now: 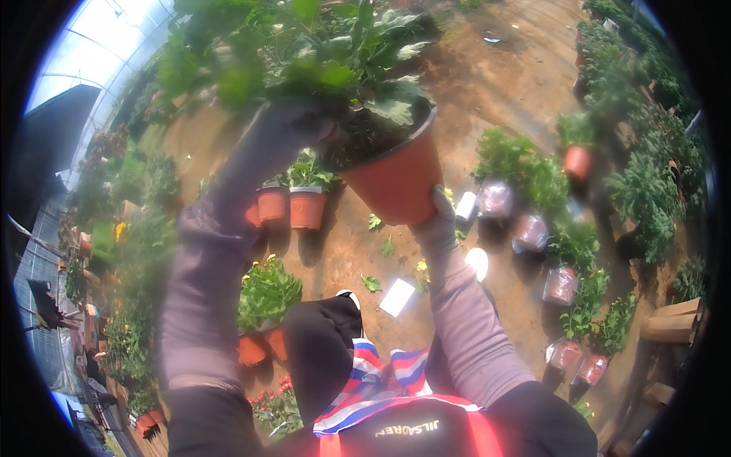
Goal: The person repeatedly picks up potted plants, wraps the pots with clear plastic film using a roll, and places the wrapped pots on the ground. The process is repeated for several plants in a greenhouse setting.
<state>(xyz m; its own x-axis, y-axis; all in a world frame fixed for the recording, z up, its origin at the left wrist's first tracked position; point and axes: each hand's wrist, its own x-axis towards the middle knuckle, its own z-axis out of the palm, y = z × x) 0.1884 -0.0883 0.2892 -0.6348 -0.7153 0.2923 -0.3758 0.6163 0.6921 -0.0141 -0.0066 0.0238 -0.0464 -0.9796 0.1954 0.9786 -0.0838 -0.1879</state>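
A reddish-brown plastic flower pot is held up in front of me, tilted so its soil shows. The leafy green plant growing in it spreads up and to the left, its outer leaves blurred. My right hand grips the pot from below, with the fingers wrapped round its lower right side. At the pot's left rim, my left hand, in a dark glove, reaches in under the leaves near the soil. Its fingers are blurred and partly covered, so their grip is unclear.
Potted plants stand on the dirt floor beyond my left arm. Another leafy plant is beside my knee. Several plants in wrapped pots lie on the right. A white card and loose leaves are scattered between.
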